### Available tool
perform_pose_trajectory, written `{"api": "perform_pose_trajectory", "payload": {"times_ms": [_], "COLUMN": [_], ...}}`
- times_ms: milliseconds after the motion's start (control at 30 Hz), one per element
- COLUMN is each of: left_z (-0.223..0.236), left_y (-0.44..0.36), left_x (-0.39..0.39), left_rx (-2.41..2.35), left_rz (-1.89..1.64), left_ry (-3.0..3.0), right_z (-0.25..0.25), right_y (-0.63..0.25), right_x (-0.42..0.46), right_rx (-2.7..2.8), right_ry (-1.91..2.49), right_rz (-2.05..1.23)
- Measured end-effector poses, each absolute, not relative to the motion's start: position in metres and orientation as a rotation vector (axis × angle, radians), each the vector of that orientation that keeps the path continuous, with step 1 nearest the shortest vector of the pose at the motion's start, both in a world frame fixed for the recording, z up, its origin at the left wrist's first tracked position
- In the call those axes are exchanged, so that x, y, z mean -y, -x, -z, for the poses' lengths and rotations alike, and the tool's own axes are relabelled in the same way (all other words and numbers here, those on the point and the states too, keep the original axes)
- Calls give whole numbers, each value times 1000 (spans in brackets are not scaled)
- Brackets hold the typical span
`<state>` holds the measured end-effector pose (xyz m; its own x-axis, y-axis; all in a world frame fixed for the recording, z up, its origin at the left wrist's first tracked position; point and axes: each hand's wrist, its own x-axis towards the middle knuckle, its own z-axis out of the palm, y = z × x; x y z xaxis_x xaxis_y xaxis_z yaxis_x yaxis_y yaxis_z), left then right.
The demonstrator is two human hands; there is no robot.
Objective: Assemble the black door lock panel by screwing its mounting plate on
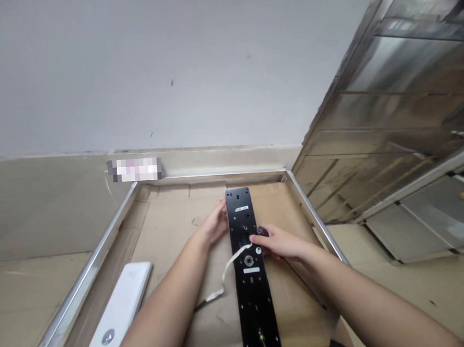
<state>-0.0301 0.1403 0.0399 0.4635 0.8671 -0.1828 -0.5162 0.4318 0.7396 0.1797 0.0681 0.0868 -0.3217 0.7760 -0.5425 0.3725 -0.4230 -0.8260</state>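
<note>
Black edges lie under the fingers of both hands. The left hand [214, 224] has its fingers [220, 209] extended and unclenched, their tips against the left side of a long door-lock panel [252, 292]. The right hand [277, 242] reaches in from the other side, its fingers [257, 239] lying bent across the panel's face. Whether they pinch the flat white ribbon cable [226, 277] at their tips cannot be told. A small dark purple round piece [262, 232] sits just beside the right hand, at the panel's right edge, partly hidden.

The ribbon cable leaves the panel near a round metal fitting [249, 261] and trails down to the left, onto the cardboard sheet [169, 240]. The panel lies lengthwise on that sheet, with a small white label [241, 208] near its top end.

A white power bank [118, 308] lies on the cardboard near the left forearm, well apart from the panel. A metal frame [210, 175] runs around the cardboard on the far and side edges. Past it stand a grey wall [170, 67] and, to the right, a shiny metal sheet [400, 90]. A blurred patch [134, 170] covers something at the foot of the wall.
</note>
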Motion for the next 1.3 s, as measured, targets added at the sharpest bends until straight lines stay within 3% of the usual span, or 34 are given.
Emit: {"api": "perform_pose_trajectory", "payload": {"times_ms": [400, 733, 933, 1167, 1300], "left_z": [-11, -37, -27, -25, -21], "left_y": [-12, -14, -14, -6, -3], "left_x": [-110, -85, -56, -73, -104], "left_rx": [-238, -541, -654, -669, -497], "left_rz": [-804, -1293, -1407, -1265, -929], "left_ry": [-280, -277, -399, -423, -336], "right_z": [-89, -79, -83, -88, -87], "right_y": [-182, -185, -183, -183, -183], "right_x": [-74, -75, -75, -74, -73], "right_rx": [1404, 1421, 1397, 1394, 1392], "right_ry": [1457, 1390, 1375, 1419, 1411], "right_rz": [-1938, -1939, -1944, -1951, -1955]}}
